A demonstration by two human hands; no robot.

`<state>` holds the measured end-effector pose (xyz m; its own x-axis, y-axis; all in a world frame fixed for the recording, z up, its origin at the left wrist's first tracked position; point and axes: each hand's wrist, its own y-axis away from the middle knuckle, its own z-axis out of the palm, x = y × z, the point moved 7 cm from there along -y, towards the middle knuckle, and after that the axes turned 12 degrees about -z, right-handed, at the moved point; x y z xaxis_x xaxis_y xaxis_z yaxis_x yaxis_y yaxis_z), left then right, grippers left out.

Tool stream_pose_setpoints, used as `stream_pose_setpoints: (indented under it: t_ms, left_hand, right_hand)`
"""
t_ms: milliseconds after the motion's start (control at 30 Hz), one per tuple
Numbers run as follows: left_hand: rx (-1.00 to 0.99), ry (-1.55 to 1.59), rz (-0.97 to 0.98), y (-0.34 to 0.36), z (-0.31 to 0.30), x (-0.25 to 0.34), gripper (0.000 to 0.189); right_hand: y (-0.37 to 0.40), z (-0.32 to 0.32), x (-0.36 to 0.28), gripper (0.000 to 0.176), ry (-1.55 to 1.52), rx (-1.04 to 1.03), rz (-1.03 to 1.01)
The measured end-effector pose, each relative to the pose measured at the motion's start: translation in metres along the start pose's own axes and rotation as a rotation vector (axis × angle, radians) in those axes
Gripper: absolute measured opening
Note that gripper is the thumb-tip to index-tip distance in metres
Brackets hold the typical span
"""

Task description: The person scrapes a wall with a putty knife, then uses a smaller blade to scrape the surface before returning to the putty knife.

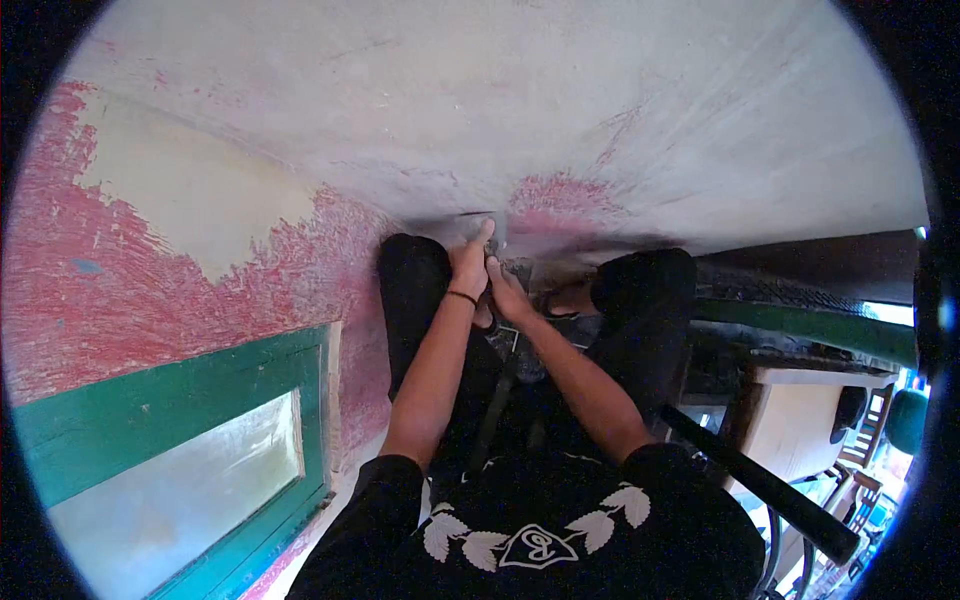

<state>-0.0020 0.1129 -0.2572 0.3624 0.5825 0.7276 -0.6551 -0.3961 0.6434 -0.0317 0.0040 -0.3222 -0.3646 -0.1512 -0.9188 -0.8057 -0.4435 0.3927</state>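
Observation:
My left hand [468, 265] is closed around a flat-bladed scraper [499, 226], its thumb stretched along the grey blade. Just below and to its right, my right hand [508, 290] is closed at the dark handle end, which the fingers mostly hide. The blade is up against the lower part of the pale wall [620, 90] in front of me. A rough patch of red paint [565, 198] lies just right of the blade. Both forearms reach forward between my bent knees, and a dark band circles my left wrist.
Left, a wall with worn red paint [180, 300] meets a green window frame [180, 410]. My black-trousered knees [415, 285] flank the hands. At right are a green rail [810, 325], a black bar [765, 485] and a pale table-like surface [795, 425], with chairs beyond.

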Motion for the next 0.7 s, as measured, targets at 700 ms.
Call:
stream_pose_setpoints:
  t_ms: [700]
  left_hand:
    - [-0.169,0.123,-0.028,-0.012,-0.001,-0.018,0.02]
  right_hand:
    - [-0.009,-0.011,-0.02,0.078,0.03,-0.003,-0.062]
